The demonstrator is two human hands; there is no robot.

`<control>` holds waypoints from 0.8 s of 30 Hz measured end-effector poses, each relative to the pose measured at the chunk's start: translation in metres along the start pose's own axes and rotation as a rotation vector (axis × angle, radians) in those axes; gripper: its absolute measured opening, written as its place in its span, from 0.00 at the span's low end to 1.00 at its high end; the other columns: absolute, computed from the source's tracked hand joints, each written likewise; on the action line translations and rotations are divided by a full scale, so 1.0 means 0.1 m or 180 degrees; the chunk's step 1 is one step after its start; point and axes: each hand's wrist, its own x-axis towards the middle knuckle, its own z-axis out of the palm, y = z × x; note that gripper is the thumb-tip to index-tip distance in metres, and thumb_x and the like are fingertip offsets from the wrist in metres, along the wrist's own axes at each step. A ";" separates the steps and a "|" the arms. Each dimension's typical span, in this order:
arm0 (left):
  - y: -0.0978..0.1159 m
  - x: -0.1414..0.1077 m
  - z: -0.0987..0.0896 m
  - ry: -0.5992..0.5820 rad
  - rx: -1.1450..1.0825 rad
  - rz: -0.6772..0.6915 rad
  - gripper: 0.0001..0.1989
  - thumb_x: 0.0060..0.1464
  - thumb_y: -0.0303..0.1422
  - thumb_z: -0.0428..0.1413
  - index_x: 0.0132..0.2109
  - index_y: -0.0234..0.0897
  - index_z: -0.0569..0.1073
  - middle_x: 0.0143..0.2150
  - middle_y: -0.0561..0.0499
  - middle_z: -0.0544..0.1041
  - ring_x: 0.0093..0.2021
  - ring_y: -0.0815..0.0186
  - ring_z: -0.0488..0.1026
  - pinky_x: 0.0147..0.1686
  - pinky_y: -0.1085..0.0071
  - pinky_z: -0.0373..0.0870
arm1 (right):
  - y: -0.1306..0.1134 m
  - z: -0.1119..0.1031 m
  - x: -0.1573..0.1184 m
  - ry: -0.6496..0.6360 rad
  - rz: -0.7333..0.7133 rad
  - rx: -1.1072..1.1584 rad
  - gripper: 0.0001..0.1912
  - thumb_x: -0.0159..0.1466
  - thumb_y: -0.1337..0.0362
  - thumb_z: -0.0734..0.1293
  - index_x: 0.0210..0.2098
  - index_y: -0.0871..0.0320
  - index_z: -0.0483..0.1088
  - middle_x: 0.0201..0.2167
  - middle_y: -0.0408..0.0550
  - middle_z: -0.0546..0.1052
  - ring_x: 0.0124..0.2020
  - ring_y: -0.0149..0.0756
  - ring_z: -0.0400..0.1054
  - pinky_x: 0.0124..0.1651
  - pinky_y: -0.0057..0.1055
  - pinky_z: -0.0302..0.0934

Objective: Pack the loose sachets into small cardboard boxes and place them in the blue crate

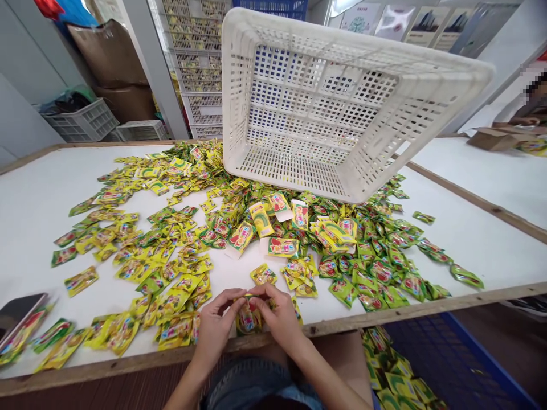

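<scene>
At the table's front edge, my left hand (pixel 219 322) and my right hand (pixel 277 313) meet, thumbs and fingers pinching the top of a small green and yellow packet (pixel 248 320). The packet's printed face shows between them. Just beyond my hands lies a yellow packet (pixel 263 274), with a few more yellow packets (pixel 300 273) to its right. Small printed boxes, among them a yellow one (pixel 261 220) and one lying flat (pixel 280 247), rest against a heap of packets. Yellow packets (pixel 173 290) spread to the left, green ones (pixel 382 270) to the right.
A white plastic basket (pixel 294 185) stands tilted on the heap, its opening facing me. A phone (pixel 19 316) lies at the left edge. Below the table on the right is a blue crate (pixel 461 364) beside packets. Stacked crates (pixel 199 71) stand behind; a person is at far right.
</scene>
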 end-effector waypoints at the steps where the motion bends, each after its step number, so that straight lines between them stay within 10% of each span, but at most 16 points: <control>1: 0.00 0.00 0.00 -0.0013 0.0007 0.0020 0.07 0.49 0.33 0.58 0.35 0.38 0.78 0.37 0.48 0.79 0.41 0.61 0.74 0.44 0.69 0.69 | 0.01 0.01 -0.01 0.0026 0.0010 0.0029 0.04 0.60 0.67 0.64 0.33 0.57 0.71 0.31 0.45 0.75 0.35 0.34 0.69 0.40 0.29 0.62; 11: -0.01 -0.08 0.05 0.0064 0.0080 -0.0017 0.15 0.49 0.34 0.57 0.46 0.39 0.72 0.41 0.50 0.77 0.41 0.63 0.74 0.41 0.70 0.70 | 0.02 0.08 -0.15 0.0096 0.0000 0.0037 0.16 0.59 0.69 0.63 0.47 0.54 0.67 0.40 0.46 0.74 0.37 0.35 0.69 0.41 0.29 0.63; 16: -0.02 -0.10 0.09 0.0008 -0.0080 0.0017 0.07 0.47 0.33 0.59 0.35 0.36 0.75 0.36 0.49 0.78 0.38 0.63 0.74 0.40 0.71 0.71 | 0.01 0.04 -0.20 0.0174 0.0025 0.0146 0.09 0.59 0.69 0.63 0.39 0.55 0.71 0.36 0.45 0.76 0.38 0.36 0.69 0.42 0.29 0.63; 24: 0.24 0.10 0.41 -0.0811 -0.0661 0.0125 0.19 0.50 0.31 0.58 0.50 0.39 0.67 0.43 0.47 0.75 0.42 0.63 0.73 0.45 0.67 0.69 | 0.01 -0.32 -0.30 0.0986 0.0423 0.0599 0.14 0.61 0.63 0.63 0.47 0.55 0.64 0.43 0.50 0.73 0.40 0.36 0.69 0.43 0.31 0.64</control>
